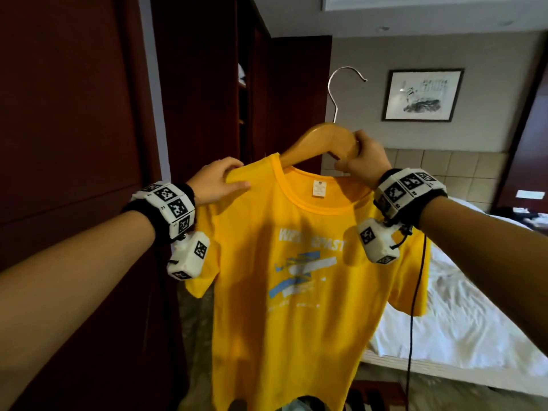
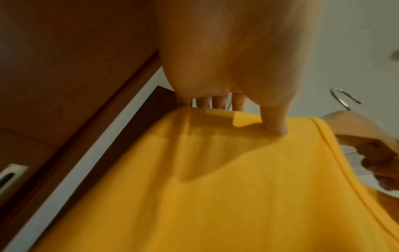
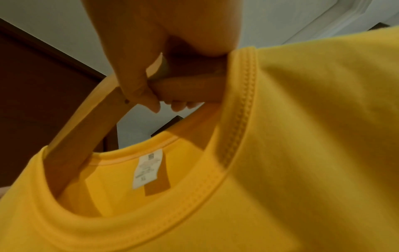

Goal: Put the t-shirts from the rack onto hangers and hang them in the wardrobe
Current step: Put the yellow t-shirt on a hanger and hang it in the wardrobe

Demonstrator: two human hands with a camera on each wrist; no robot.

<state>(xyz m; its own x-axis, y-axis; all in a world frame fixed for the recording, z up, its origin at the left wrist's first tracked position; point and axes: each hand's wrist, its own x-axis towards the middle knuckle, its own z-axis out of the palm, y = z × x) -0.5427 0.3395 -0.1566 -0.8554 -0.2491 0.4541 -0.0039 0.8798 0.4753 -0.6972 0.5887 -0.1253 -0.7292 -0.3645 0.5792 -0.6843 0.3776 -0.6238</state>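
Shirt (image 1: 299, 292): yellow, half on hanger (image 1: 323, 140)
Left hand (image 1: 213, 182): pinching shirt shoulder
Right hand (image 1: 363, 161): fingers clenched round hanger, by collar

Held up in front: yellow printed t-shirt (image 1: 296, 262), left shoulder pinched by left hand (image 1: 213, 182), wooden hanger with metal hook (image 1: 323, 137) poking through the collar, gripped by right hand (image 1: 364, 161). To the left, dark wooden wardrobe (image 1: 74, 114). Behind on the right, white-sheeted bed (image 1: 474, 307), with framed ink picture (image 1: 422, 94) on the wall above.
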